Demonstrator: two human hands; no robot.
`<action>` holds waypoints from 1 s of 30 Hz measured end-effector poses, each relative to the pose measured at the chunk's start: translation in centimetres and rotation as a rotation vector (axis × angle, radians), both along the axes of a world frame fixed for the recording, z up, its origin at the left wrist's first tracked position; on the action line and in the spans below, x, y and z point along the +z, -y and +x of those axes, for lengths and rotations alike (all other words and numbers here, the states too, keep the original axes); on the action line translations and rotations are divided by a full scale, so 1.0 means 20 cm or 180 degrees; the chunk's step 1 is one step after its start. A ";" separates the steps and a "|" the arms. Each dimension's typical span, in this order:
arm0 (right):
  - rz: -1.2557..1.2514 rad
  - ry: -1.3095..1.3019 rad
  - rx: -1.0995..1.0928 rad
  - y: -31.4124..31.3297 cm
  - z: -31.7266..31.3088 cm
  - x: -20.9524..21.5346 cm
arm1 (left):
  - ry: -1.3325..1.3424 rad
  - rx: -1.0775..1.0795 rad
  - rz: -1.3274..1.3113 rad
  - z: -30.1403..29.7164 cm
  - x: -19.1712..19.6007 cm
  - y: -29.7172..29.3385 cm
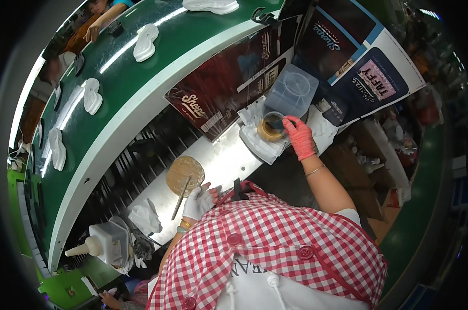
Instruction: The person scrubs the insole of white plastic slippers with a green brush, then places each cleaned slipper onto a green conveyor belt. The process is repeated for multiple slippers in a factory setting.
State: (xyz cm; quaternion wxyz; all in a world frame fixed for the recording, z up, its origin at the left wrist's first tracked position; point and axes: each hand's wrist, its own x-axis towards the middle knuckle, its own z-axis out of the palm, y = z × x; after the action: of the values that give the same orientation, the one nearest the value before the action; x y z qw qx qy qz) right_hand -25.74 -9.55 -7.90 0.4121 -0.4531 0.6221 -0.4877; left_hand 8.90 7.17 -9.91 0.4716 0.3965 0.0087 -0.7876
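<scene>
My left hand [199, 202], in a white glove, is closed around a thin dark brush [181, 199] whose tip rests on a round tan disc [185, 173] lying on the metal worktop [229, 160]. My right hand [299, 135], in a red glove, reaches out to a small clear cup of brown glue [270, 127] and grips its right rim. The cup stands on crumpled white cloths [260, 142]. A clear plastic tub [292, 92] sits just behind it.
A curved green conveyor [141, 77] carries several white shoe soles [145, 42] past the bench. A white squeeze bottle [100, 243] and rags [143, 218] lie at the lower left. Dark printed cardboard boxes [229, 77] stand behind the worktop. Another person's hand [93, 32] works at the top left.
</scene>
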 end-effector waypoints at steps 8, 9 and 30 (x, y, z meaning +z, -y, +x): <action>0.0145 0.0601 0.0025 -0.02 -0.04 -0.01 | 0.0175 0.0201 0.0118 -0.09 -0.01 -0.07; 0.0123 0.0546 0.0091 -0.02 -0.06 -0.05 | 0.0199 0.0198 0.0130 -0.12 -0.01 -0.07; 0.1052 0.1420 0.0927 -0.43 -0.38 -0.22 | 0.0317 -0.1070 0.0304 -0.83 -0.12 0.19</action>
State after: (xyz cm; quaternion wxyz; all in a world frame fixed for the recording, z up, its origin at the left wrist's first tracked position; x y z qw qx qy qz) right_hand -33.41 -0.94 -12.37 0.6720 -0.3462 0.5157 -0.4032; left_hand -7.68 3.37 -12.29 0.3138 0.4528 -0.0436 -0.8334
